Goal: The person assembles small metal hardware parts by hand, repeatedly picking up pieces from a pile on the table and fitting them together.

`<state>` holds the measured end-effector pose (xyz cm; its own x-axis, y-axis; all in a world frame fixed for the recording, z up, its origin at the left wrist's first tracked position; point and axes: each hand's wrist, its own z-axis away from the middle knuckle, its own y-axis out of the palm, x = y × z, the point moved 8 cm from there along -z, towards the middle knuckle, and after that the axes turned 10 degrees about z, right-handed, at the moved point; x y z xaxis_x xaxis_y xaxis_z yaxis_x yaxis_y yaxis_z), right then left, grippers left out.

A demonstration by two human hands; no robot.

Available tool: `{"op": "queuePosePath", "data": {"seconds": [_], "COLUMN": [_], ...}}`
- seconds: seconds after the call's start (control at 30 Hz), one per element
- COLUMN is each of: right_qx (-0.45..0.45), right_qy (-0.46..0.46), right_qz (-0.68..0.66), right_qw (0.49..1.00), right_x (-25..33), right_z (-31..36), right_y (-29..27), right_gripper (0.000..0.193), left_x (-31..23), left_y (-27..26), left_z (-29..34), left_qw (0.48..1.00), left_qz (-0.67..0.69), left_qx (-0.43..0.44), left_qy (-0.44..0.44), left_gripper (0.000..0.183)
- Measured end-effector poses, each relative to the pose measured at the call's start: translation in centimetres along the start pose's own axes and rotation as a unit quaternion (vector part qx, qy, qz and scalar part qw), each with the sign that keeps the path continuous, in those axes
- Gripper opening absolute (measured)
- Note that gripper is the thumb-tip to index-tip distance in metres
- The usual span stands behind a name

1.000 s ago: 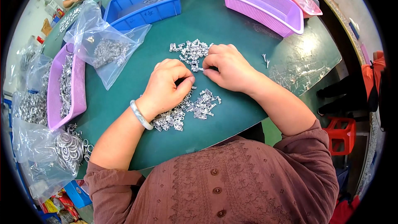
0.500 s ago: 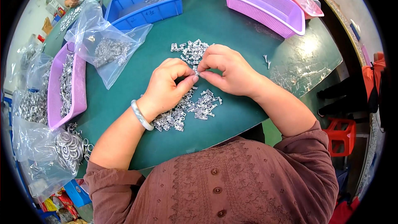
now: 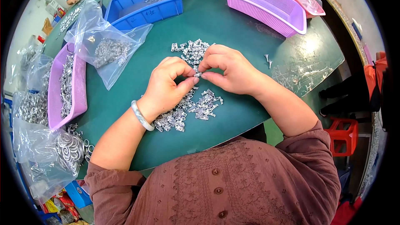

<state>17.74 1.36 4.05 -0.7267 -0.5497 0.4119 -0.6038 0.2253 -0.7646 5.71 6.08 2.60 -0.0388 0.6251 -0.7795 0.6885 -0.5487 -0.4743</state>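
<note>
**Silver bits everywhere, and I'm somewhere in the middle of it**

Green worktop (image 3: pixel 233 25), both hands meeting right over the centre. My left hand (image 3: pixel 168 85) and right hand (image 3: pixel 231 68) are each pressed into a fingertip grip on the same small metal piece (image 3: pixel 198 74), held just above the surface between two heaps. Can't honestly tell whether I'm pushing two halves together or just turning it; it's too tiny.

Progress-wise, judging by the piles: the heap nearer me (image 3: pixel 187 110) runs from under my left wrist out to the right and is the bigger one. The far heap (image 3: pixel 192 51), just past my fingers, is smaller. Which one is finished and which is waiting, I can't tell from looks.

Plenty more stock about though: a clear bag of parts (image 3: pixel 109 52) to my left, a purple basket (image 3: pixel 66 87) with metal bits in it, a blue bin (image 3: pixel 143 2) further back. So I'd guess lots left.
</note>
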Motion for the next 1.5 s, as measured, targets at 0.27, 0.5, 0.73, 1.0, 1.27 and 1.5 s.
{"op": "queuePosePath", "data": {"seconds": [0.27,0.5,0.73,1.0,1.27,1.5], "right_qx": [0.000,0.021,0.101,0.056,0.025,-0.015], "right_qy": [0.007,0.019,0.067,0.036,0.020,-0.006], "right_qz": [0.035,0.109,0.118,0.165,0.069,0.024], "right_qw": [0.999,0.994,0.986,0.984,0.997,1.000], "right_x": [-0.6,-0.7,-1.4,-1.0,-0.3,0.6], "right_z": [0.0,0.1,0.2,0.4,0.0,-0.2], "right_y": [0.2,1.4,1.7,1.2,0.8,0.2], "right_gripper": [0.014,0.009,0.010,0.010,0.008,0.006], "left_x": [-0.8,-1.3,-0.3,-0.1,-0.4,-0.1], "left_y": [0.5,0.9,0.5,0.5,0.5,0.4], "left_z": [0.0,0.1,0.1,0.1,-0.1,0.1], "left_qw": [0.998,0.993,0.997,0.997,0.998,0.998], "left_qz": [0.006,-0.009,-0.043,-0.047,-0.042,-0.040], "left_qx": [0.042,0.094,0.061,0.053,0.039,0.028], "left_qy": [0.038,0.064,0.030,0.020,0.018,0.031], "left_gripper": [0.014,0.009,0.008,0.006,0.010,0.008]}}
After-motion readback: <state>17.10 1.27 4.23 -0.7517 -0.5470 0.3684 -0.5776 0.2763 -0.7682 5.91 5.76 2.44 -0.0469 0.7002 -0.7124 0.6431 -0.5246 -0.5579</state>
